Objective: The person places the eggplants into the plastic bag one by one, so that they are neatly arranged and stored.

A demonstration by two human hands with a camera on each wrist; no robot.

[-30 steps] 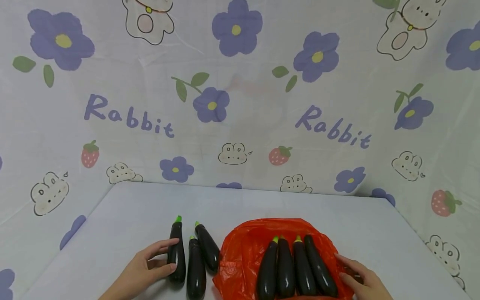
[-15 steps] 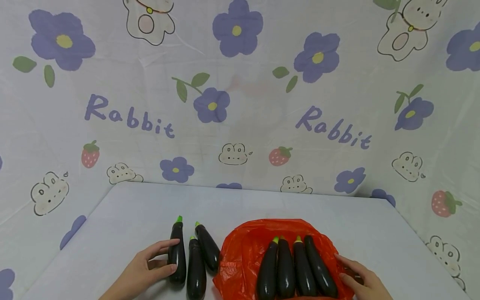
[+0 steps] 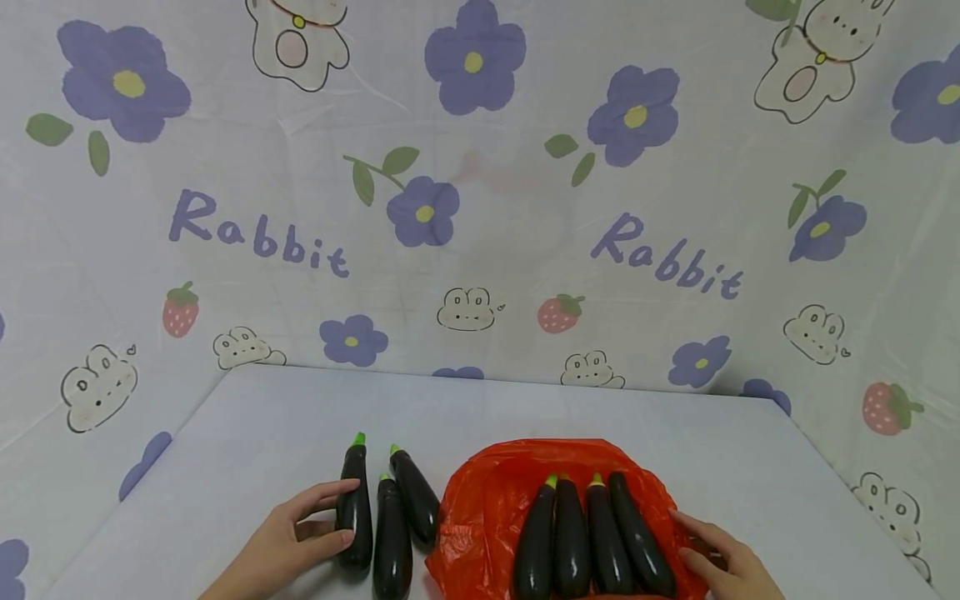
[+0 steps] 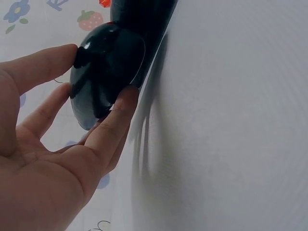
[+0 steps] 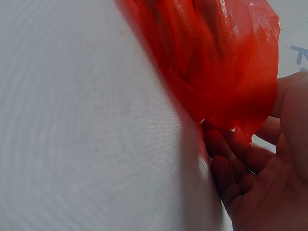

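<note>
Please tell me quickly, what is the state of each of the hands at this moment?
Left hand: holding the leftmost eggplant between thumb and fingers.
Right hand: holding the bag at its right edge.

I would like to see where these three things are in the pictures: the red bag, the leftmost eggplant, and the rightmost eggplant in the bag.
Red bag (image 3: 480, 533): head view, bare left part.
Leftmost eggplant (image 3: 362, 512): head view, middle of body.
Rightmost eggplant (image 3: 641, 533): head view, middle of body.
</note>
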